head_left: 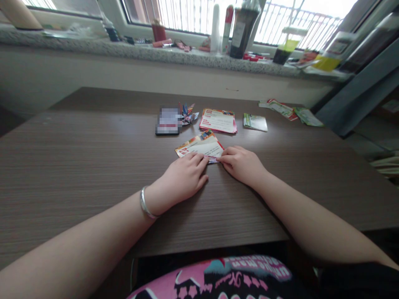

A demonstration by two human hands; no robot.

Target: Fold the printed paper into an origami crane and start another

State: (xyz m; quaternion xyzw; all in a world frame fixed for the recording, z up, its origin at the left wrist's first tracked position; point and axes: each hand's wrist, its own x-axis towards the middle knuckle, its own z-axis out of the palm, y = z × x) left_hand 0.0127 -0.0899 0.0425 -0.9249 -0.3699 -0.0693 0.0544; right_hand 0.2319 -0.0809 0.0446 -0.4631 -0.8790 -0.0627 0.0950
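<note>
A printed paper sheet (201,146), partly folded, lies on the wooden table (77,166) in front of me. My left hand (183,176), with a silver bracelet on the wrist, rests palm down and its fingertips press the sheet's near edge. My right hand (241,162) lies beside it, fingers curled, pinching the sheet's near right corner against the table. The two hands nearly touch at the fold.
Behind the sheet lie a stack of printed leaflets (218,121), a green card (255,122), a small folded paper figure (188,115) and a blurred dark object (168,121). More leaflets (280,108) lie far right. Bottles (241,29) and clutter crowd the windowsill.
</note>
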